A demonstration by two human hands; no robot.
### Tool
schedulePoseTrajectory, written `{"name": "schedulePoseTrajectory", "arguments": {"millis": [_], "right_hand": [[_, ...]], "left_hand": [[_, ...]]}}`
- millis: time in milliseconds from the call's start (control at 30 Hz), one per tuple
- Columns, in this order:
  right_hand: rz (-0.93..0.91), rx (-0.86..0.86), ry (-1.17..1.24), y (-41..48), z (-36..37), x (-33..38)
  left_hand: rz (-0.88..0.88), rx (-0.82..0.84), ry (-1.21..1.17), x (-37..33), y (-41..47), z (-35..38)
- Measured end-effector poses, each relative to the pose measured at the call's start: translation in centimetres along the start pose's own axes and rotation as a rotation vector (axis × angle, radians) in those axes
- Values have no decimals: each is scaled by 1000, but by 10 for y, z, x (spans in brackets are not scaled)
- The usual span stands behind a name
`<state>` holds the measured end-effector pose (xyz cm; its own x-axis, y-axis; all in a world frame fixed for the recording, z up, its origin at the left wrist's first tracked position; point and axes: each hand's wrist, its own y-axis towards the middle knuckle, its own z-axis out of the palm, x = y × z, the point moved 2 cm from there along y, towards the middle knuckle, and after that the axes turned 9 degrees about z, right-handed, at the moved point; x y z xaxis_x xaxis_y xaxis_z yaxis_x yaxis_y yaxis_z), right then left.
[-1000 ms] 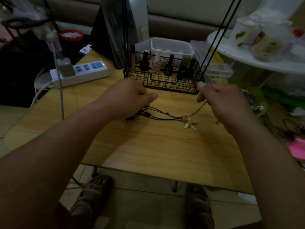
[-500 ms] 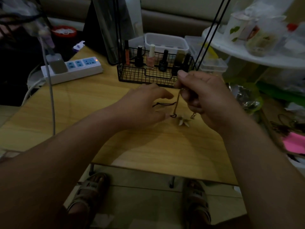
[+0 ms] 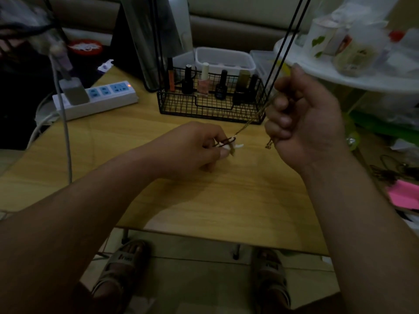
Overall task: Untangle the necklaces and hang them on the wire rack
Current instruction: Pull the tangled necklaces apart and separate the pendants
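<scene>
Checking the head cam feed: both hands are up over the wooden table (image 3: 204, 205), working on the tangle. The left hand (image 3: 192, 148) sits low, near the tabletop, with thumb and fingertips pinching a loop of dark cord (image 3: 227, 140) and a pale pendant (image 3: 237, 146) poking out just beside it. The right hand (image 3: 306, 123) is higher and to the right, curled into a fist around a gold chain (image 3: 246, 125). The chain runs taut on a diagonal from that fist down to the left hand's pinch, and its loose end dangles below the fist.

The wire rack (image 3: 204, 107) stands right behind them at the back of the table, nail polish bottles (image 3: 221, 86) lined up in its basket. Nothing hangs on it that I can see. A power strip (image 3: 102, 98) lies off to the left.
</scene>
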<state>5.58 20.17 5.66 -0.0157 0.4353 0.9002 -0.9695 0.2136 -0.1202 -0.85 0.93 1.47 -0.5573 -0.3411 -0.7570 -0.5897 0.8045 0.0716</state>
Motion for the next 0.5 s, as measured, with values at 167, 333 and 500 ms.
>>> {"name": "schedulePoseTrajectory", "arguments": {"millis": [167,333,500], "right_hand": [[-7,-121,-37,3,-4,-2],[-16,-148,-139,6,-6,-7],[-9,-145,-152,6,-4,-8]], "left_hand": [[-48,-33,-62,-1,-2,-4],[-125,-24,-237,-2,-6,-14],[-129,-1,-186,0,-10,-22]]}}
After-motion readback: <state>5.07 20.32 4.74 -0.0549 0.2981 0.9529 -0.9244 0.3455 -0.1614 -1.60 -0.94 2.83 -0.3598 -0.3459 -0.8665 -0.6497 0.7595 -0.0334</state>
